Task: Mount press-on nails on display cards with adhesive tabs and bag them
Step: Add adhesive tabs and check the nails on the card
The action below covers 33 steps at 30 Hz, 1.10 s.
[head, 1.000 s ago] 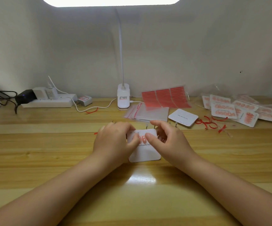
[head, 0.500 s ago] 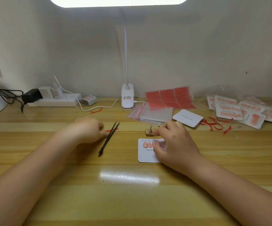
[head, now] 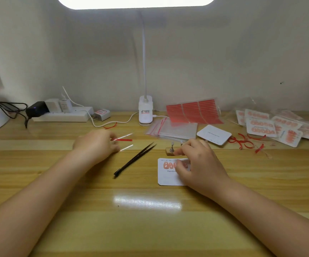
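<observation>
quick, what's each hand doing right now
Left hand: pinching a thin red adhesive strip with a clear film.
Right hand: fingers curled, resting on the white display card; cannot tell what it holds.

Right hand (head: pixel 199 164) covers right part of display card (head: pixel 168 178), hiding some nails and print. Left hand (head: pixel 96 145) fingertips and red-edged bag (head: pixel 124 140) motion-blurred; grip unclear.

I see the white display card (head: pixel 168 178) flat on the wooden desk at centre, pink press-on nails (head: pixel 169 165) in a row along its top edge, right part hidden. Red adhesive tab sheets (head: pixel 193 111) lie at 1 o'clock from it, clear zip bags (head: pixel 176 129) just in front of them. Finished bagged cards (head: pixel 272 127) piled at 2 o'clock. A blank card stack (head: pixel 214 134) sits between.
</observation>
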Each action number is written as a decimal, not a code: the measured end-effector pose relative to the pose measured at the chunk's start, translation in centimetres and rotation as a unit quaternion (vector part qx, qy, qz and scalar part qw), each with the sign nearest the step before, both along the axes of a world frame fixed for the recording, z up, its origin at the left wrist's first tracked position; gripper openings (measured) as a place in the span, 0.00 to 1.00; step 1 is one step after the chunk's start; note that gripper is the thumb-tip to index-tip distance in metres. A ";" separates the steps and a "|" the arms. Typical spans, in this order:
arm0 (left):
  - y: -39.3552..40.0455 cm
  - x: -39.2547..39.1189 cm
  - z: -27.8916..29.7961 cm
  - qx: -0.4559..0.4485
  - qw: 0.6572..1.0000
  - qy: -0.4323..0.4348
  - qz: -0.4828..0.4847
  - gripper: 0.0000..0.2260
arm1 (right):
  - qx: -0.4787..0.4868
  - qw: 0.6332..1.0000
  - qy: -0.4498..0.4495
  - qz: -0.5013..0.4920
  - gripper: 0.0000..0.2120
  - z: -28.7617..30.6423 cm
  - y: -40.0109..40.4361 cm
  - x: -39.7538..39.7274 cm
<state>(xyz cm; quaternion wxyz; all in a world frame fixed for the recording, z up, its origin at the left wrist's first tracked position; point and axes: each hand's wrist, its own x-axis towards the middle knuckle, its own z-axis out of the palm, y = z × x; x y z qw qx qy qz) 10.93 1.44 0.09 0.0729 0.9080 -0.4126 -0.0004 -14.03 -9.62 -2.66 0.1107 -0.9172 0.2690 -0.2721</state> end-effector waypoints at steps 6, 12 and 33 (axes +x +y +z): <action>1.0 -0.4 2.6 -0.220 0.975 -0.023 -0.004 0.18 | 0.017 0.999 -0.039 0.008 0.09 0.2 0.0 -0.2; 1.3 -6.3 4.9 -0.273 0.940 0.003 -0.204 0.22 | 0.073 0.971 -0.228 0.025 0.17 2.4 0.5 -0.5; 2.7 -10.7 6.9 -0.304 0.881 -0.173 -0.318 0.12 | -0.019 0.965 -0.236 0.115 0.16 5.3 2.6 -1.0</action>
